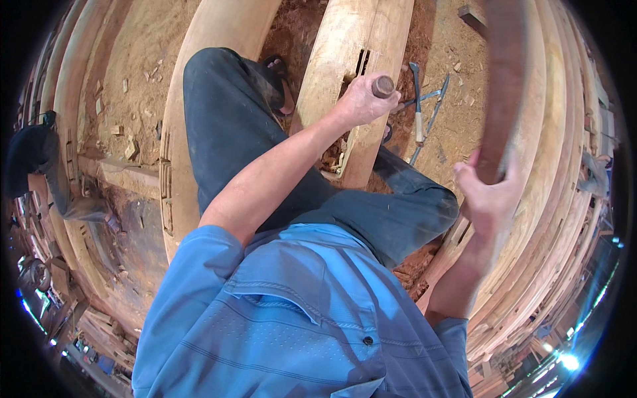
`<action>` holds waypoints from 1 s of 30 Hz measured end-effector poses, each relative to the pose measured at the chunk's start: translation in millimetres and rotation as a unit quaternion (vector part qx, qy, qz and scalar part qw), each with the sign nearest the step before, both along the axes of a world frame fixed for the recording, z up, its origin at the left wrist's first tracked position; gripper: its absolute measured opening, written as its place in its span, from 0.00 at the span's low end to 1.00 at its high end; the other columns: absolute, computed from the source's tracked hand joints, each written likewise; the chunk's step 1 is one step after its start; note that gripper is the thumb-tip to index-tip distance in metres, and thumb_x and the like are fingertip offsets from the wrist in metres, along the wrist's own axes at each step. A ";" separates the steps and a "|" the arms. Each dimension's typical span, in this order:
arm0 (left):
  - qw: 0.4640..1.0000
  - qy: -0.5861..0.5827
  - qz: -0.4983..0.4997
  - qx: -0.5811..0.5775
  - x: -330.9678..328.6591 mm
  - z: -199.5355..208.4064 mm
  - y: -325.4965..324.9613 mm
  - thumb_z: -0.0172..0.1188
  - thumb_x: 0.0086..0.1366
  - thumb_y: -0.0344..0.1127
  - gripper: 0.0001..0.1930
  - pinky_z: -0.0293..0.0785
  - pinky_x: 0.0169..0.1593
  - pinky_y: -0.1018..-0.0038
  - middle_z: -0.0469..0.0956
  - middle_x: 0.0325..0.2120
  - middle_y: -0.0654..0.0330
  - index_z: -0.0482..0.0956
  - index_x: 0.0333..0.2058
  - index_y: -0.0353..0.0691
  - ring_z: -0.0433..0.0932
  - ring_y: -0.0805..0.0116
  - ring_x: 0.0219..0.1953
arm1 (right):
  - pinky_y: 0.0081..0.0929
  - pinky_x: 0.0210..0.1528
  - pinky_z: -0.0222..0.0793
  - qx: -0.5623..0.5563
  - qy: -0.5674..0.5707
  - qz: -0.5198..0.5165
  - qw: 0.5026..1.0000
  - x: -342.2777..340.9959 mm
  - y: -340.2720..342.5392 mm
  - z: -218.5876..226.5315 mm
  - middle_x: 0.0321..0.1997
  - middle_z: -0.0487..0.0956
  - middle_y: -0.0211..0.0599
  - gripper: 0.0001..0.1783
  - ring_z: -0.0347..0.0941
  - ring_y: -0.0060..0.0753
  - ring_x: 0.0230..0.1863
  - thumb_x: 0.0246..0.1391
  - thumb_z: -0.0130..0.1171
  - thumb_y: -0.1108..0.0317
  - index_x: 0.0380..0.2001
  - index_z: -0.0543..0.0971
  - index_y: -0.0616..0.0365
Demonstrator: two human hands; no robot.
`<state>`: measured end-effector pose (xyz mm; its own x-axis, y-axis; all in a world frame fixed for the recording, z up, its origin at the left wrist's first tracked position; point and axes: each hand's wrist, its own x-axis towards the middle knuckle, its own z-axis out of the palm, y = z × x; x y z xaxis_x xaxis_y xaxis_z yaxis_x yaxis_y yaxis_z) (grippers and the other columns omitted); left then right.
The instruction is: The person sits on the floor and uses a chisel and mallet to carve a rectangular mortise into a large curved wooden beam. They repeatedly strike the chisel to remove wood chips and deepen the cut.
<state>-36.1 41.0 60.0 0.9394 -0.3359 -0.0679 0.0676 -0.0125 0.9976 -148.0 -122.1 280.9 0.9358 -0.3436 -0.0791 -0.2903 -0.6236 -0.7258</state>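
My left hand (366,99) is closed round the wooden handle of a chisel (383,87), whose round butt end faces up. The blade is hidden beneath the fist. It stands over a thick pale timber (355,30) with narrow slots and a larger cut hollow, between my legs. Out to the right, my right hand (488,189) grips the lower end of a long dark wooden club (505,79). This club is raised, smeared by motion, and runs out past the upper edge of the picture.
Metal tools (419,109), one with a pale handle, lie on the chip-strewn ground right of the timber. A slotted log (225,26) lies to the left, and long timbers (557,146) line the right. Another person (50,169) is at the far left. A small block (472,20) lies near the club.
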 end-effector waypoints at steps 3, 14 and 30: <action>1.000 -0.006 0.008 -0.003 1.6 -0.8 8.4 0.66 0.61 0.34 0.10 0.73 0.34 0.73 0.76 0.20 0.63 0.76 0.29 0.35 0.72 0.78 0.26 | 0.20 0.34 0.70 0.032 -0.092 -0.022 0.995 19.8 4.6 42.4 0.32 0.77 0.31 0.25 0.74 0.21 0.29 0.41 0.69 0.75 0.46 0.77 0.62; 0.999 0.008 0.044 0.003 -5.6 -14.7 -9.4 0.67 0.62 0.33 0.08 0.76 0.36 0.73 0.80 0.24 0.63 0.79 0.31 0.35 0.77 0.77 0.28 | 0.15 0.32 0.68 0.044 -0.158 -0.040 0.986 20.4 -7.7 55.5 0.34 0.80 0.29 0.23 0.72 0.17 0.26 0.47 0.69 0.76 0.49 0.79 0.63; 0.978 0.108 -0.161 0.076 24.2 3.7 14.4 0.72 0.62 0.43 0.15 0.74 0.34 0.77 0.78 0.24 0.67 0.78 0.32 0.39 0.74 0.80 0.27 | 0.31 0.39 0.75 -0.061 -0.111 0.019 0.992 7.3 3.4 17.4 0.34 0.82 0.40 0.22 0.79 0.33 0.34 0.44 0.69 0.72 0.46 0.77 0.60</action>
<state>-12.0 55.3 63.7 0.7441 -0.5831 -0.3259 0.2453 -0.2152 0.9452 -140.7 -118.7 298.4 0.9381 -0.3013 0.1710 -0.1055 -0.7186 -0.6874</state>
